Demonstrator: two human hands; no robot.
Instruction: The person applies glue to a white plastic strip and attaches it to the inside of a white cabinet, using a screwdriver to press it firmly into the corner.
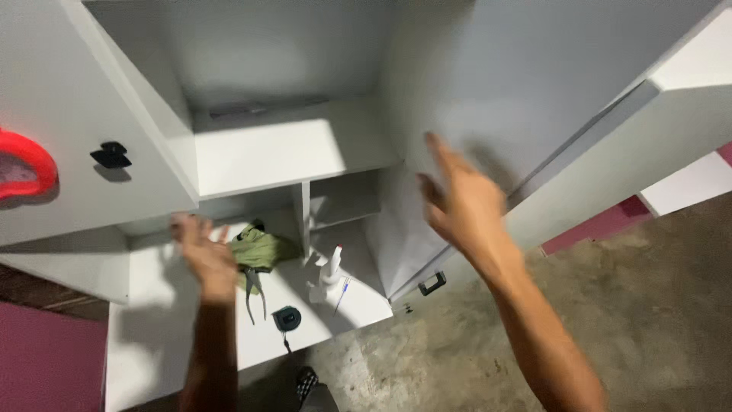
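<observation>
L hand (204, 255) open, fingers spread, palm down on bottom shelf (152, 305) of white cabinet (290, 145), holding nothing. Green cloth (259, 248) just R of L hand, touching or nearly, can't tell. Pliers (255, 299) below cloth on same shelf; black round tape measure (287, 317) near shelf front edge; white spray bottle (328, 273) further R by divider. R hand (457, 202) open, empty, fingers spread, raised by the cabinet's R door (534, 91), contact unclear. Concrete floor (648, 320) R of cabinet.
</observation>
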